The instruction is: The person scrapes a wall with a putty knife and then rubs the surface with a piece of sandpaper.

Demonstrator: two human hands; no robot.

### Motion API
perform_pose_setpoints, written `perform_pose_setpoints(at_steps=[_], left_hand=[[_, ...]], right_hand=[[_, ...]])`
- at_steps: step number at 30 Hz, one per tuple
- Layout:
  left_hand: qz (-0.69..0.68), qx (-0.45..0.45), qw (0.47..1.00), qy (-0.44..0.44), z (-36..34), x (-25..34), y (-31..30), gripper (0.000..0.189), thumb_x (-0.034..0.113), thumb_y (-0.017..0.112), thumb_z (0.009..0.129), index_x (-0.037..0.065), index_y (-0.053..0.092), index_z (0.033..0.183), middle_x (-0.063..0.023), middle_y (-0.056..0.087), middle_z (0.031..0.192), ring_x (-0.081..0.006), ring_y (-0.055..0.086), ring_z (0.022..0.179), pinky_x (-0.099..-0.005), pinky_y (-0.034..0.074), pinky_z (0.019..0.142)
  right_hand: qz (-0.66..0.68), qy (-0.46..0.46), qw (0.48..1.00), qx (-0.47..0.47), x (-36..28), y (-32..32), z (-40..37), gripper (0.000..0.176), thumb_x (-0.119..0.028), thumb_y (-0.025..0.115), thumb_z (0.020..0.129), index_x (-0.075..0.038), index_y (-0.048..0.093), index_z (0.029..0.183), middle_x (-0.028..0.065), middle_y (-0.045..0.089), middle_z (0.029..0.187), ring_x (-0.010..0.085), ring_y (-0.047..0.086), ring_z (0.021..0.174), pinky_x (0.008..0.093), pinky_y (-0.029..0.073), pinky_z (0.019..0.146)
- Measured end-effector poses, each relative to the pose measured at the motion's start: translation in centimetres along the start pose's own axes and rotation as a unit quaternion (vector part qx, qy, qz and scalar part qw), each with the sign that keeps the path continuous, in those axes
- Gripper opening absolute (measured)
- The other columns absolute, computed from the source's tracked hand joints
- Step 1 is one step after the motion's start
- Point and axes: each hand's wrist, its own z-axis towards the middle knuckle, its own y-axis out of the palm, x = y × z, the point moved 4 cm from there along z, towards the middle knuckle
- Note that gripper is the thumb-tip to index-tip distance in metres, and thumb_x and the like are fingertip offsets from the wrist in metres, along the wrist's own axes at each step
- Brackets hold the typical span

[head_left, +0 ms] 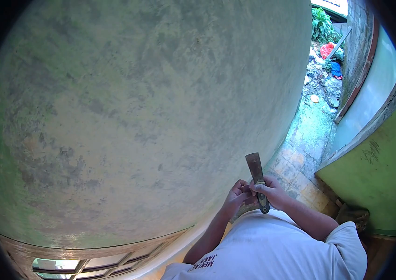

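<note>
My right hand (272, 191) is closed around the handle of a putty knife (255, 167). Its flat, worn metal blade points up and away from me, and the dark handle end sticks out below my fingers. Right beside it, my left hand (236, 200) has its fingers bent and pinched together on a small reddish-brown piece (249, 199), whose kind I cannot make out. Both hands are close together in front of my white shirt (272, 247). A large wall (151, 116) with patchy pale filler over green paint stands in front of me, apart from the blade.
A wooden window frame (85, 268) runs along the lower left. To the right, a tiled walkway (300, 154) leads to scattered rubbish (324, 79) and green plants (323, 25). A low green wall (371, 172) stands close at my right, with a dark bag-like thing (353, 214) near its base.
</note>
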Motion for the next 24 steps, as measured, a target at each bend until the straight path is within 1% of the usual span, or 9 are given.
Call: perform_pose_setpoints(at_steps=[5,8,10,11,13,16,20,23,24], left_hand=[[0.0,-0.026,1.0,0.005,2.1,-0.9,0.5,0.023,0.007,0.058,0.088,0.009,0.044,0.105,-0.0016,0.054,0.093,-0.0121,0.06,0.086,-0.03,0.052,0.074],[0.034,-0.02,0.999,0.001,3.1,-0.7,1.7,0.025,0.008,0.06,0.088,0.009,0.044,0.107,-0.0012,0.051,0.096,-0.0114,0.059,0.091,-0.0304,0.053,0.079],[0.042,-0.005,0.999,-0.019,3.2,-0.4,2.7,0.032,0.012,0.061,0.086,0.01,0.045,0.115,0.001,0.05,0.096,-0.0078,0.054,0.085,-0.0235,0.045,0.075],[0.041,-0.002,0.999,-0.018,3.3,-0.6,2.6,0.032,0.012,0.061,0.086,0.01,0.045,0.115,0.001,0.05,0.096,-0.0078,0.054,0.085,-0.0235,0.045,0.075],[0.046,-0.01,0.998,-0.048,3.6,-1.5,2.0,0.032,0.005,0.06,0.085,0.008,0.044,0.113,-0.0039,0.052,0.107,-0.015,0.06,0.098,-0.0341,0.05,0.09],[0.044,-0.019,0.999,-0.025,3.9,-2.2,2.1,0.035,0.002,0.059,0.084,0.007,0.043,0.115,-0.0061,0.054,0.108,-0.0177,0.06,0.101,-0.0346,0.047,0.096],[0.027,-0.002,0.999,-0.039,3.6,-2.4,2.7,0.034,0.001,0.057,0.084,0.006,0.044,0.114,-0.0067,0.057,0.104,-0.0174,0.06,0.102,-0.0324,0.045,0.097],[0.063,0.008,0.998,0.004,3.7,-2.9,2.1,0.032,0.005,0.06,0.084,0.006,0.046,0.114,-0.0064,0.06,0.101,-0.014,0.058,0.098,-0.0305,0.044,0.092],[0.082,0.05,0.995,0.032,3.7,-2.9,1.8,0.029,0.004,0.058,0.083,0.005,0.048,0.111,-0.0058,0.059,0.097,-0.0129,0.057,0.094,-0.0284,0.044,0.087]], right_hand=[[-0.024,0.006,0.999,-0.028,-2.1,-0.3,0.0,0.019,-0.012,0.059,0.088,-0.001,0.055,0.102,0.0072,0.057,0.081,0.0167,0.06,0.069,0.0301,0.051,0.062],[-0.025,-0.017,0.999,-0.032,-2.8,-1.3,0.2,0.02,-0.012,0.059,0.088,-0.001,0.054,0.104,0.0071,0.057,0.081,0.0169,0.06,0.069,0.0308,0.051,0.062],[-0.007,-0.013,0.999,-0.03,-2.8,-2.3,0.4,0.021,-0.012,0.059,0.088,-0.001,0.054,0.105,0.0068,0.057,0.082,0.017,0.06,0.069,0.0314,0.05,0.063],[-0.007,-0.01,0.999,-0.032,-3.1,-2.4,0.5,0.021,-0.012,0.059,0.088,-0.001,0.054,0.105,0.0068,0.057,0.082,0.017,0.06,0.069,0.0314,0.05,0.063],[-0.026,-0.03,0.999,-0.004,-4.0,-2.8,0.5,0.021,-0.012,0.059,0.088,-0.001,0.054,0.106,0.0066,0.057,0.082,0.0171,0.06,0.069,0.031,0.05,0.065],[-0.027,-0.069,0.997,-0.017,-4.6,-3.5,1.1,0.023,-0.01,0.057,0.088,0.0,0.053,0.109,0.0059,0.058,0.082,0.015,0.06,0.07,0.0286,0.048,0.066],[-0.024,-0.081,0.996,-0.031,-4.8,-4.3,2.4,0.024,-0.011,0.059,0.088,-0.002,0.052,0.109,0.0073,0.057,0.08,0.0173,0.06,0.068,0.0303,0.049,0.064],[0.023,-0.041,0.998,-0.029,-5.0,-4.3,2.9,0.024,-0.013,0.057,0.089,-0.003,0.051,0.11,0.0066,0.055,0.078,0.0172,0.058,0.064,0.0306,0.048,0.061],[0.047,-0.035,0.998,-0.017,-5.3,-4.0,2.9,0.023,-0.017,0.055,0.091,-0.003,0.052,0.109,0.0055,0.054,0.077,0.0156,0.057,0.061,0.029,0.047,0.058]])
